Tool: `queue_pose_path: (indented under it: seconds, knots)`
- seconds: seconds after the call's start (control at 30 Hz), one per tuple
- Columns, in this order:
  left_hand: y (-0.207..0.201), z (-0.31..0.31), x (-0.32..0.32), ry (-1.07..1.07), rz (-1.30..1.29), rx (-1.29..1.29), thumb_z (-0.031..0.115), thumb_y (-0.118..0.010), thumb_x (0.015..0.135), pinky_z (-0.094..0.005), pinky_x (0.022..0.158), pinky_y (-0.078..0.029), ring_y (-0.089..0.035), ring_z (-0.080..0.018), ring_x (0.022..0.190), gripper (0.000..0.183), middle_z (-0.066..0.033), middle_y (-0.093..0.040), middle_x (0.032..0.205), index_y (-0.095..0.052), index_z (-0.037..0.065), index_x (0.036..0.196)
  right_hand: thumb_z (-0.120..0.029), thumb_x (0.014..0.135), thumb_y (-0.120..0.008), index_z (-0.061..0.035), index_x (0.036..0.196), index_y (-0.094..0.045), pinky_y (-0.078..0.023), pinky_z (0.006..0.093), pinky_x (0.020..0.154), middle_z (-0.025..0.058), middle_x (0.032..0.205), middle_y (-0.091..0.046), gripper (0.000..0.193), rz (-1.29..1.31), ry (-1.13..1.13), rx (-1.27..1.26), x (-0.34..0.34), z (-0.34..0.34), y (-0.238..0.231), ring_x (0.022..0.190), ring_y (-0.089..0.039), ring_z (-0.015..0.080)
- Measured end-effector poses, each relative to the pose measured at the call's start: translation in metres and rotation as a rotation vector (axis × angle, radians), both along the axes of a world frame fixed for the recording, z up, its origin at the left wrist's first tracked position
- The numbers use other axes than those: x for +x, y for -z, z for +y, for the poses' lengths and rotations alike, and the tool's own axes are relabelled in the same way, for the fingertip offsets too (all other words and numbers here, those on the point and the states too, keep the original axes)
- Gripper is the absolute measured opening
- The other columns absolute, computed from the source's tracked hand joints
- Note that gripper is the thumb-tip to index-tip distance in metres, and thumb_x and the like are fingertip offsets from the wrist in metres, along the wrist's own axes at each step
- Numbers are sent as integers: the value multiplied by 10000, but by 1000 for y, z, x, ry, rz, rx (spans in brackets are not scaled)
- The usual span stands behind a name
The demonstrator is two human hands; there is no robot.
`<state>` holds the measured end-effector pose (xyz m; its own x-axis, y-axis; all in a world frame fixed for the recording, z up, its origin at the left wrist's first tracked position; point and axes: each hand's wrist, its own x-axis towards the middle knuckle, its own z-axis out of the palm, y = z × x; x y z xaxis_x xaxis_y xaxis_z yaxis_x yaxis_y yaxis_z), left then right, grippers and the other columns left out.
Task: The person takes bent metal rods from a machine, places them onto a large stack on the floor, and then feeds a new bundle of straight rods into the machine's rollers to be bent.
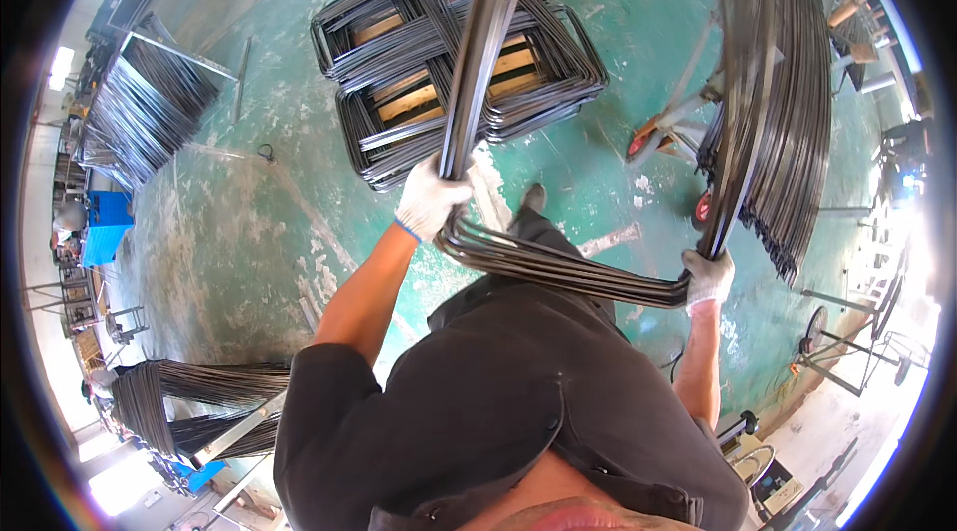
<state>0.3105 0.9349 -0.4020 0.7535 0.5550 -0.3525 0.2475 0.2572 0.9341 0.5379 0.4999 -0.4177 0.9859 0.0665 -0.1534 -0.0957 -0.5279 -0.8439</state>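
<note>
I hold a bundle of U-shaped bent metal rods (pixel 568 270) in front of my body. My left hand (pixel 435 196), in a white glove, is closed round one leg of the bundle near its bend. On the other leg, my right hand (pixel 709 278), also gloved, grips close to the opposite bend. Both legs stretch away from me, and the bent cross part lies nearest my belly. Beyond the left leg, a stack of bent rod frames (pixel 369 62) rests on a wooden pallet (pixel 513 62), partly hidden behind the bundle.
At right, a wheeled rack (pixel 670 122) stands beside many hanging dark rods (pixel 797 112). More rods (pixel 150 102) lean on a stand at far left, near blue bins (pixel 106 227). Another rod bundle (pixel 150 401) lies at lower left. A wheeled frame (pixel 832 352) stands at lower right.
</note>
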Motion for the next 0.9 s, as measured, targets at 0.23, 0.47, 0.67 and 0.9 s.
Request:
queue_pose_path:
  seconds: [0.23,0.47,0.67,0.9]
  knots:
    - [29,107,-64,-359,215,-19,-35,-674,732,-322,518,-510,-600,-165,565,264,-49,-602,726,-613,-9,988,-138,703,-773,35,980,-667,-520,361,683,103,748,-639,343,133,-452,-93,64,218,67,684,-582,186]
    - [73,219,-91,-559,419,-112,-21,-665,718,-348,516,-530,-594,-193,550,341,-71,-601,738,-617,-59,1054,-166,713,-759,78,1053,-683,-541,390,739,192,830,-704,425,340,-739,-246,98,418,137,723,-637,249]
    - [148,297,-109,-635,456,-182,-19,-661,703,-356,512,-529,-598,-201,543,395,-85,-615,740,-620,-81,1091,-121,717,-745,71,1125,-695,-555,368,792,189,903,-741,453,431,-804,-318,99,523,205,765,-670,242]
    - [273,404,-127,-588,535,-1,20,-655,727,-342,529,-522,-628,-193,553,316,-89,-637,717,-643,-68,1030,-139,712,-729,12,1084,-714,-561,384,825,210,965,-761,402,432,-693,-207,78,618,349,888,-731,332]
